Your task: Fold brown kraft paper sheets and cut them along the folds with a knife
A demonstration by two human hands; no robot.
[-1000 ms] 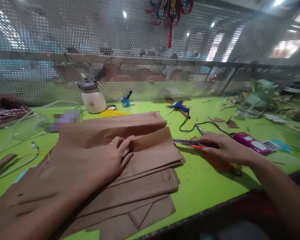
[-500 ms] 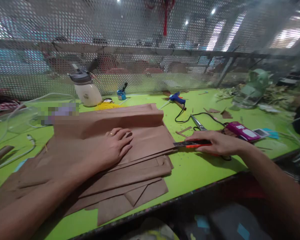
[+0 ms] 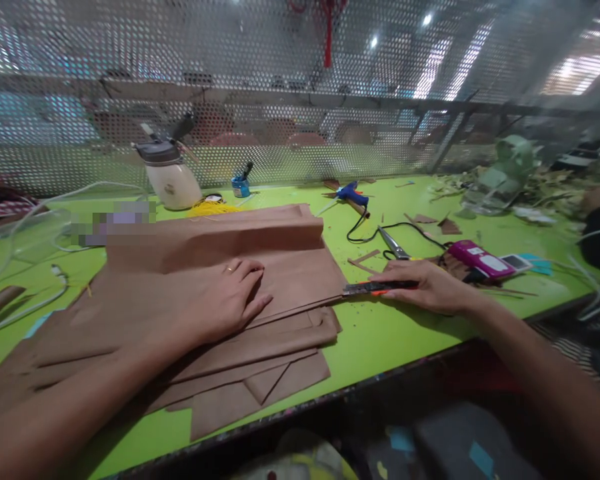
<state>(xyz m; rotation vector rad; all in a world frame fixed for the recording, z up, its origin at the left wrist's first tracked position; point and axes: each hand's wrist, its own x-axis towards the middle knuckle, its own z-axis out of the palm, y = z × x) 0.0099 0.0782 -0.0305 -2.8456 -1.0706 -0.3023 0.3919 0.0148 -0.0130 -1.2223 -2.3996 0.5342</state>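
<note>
A stack of folded brown kraft paper (image 3: pixel 295 267) lies across the green table, its top sheet creased near the back. Pressed on that sheet is my left hand (image 3: pixel 235 293), fingers bent slightly and thumb apart, with a ring on one finger. My right hand (image 3: pixel 427 287) grips an orange and black utility knife (image 3: pixel 385 287). The knife's front end is at the right edge of the paper, by a fold; the blade itself is hard to make out. Lower folded sheets (image 3: pixel 260 380) stick out toward me beneath the top one.
Past my right hand lie scissors (image 3: pixel 394 243), a purple box-shaped device (image 3: pixel 480 259) and a blue glue gun (image 3: pixel 353 194) with a black cord. Behind the paper stand a white jug (image 3: pixel 173 180) and a small blue jar (image 3: pixel 241 186). A perforated metal screen (image 3: pixel 280 100) closes the back.
My left hand's thumb has spread further from the fingers. The right hand and knife stay at the paper's right edge, and the view has shifted slightly.
</note>
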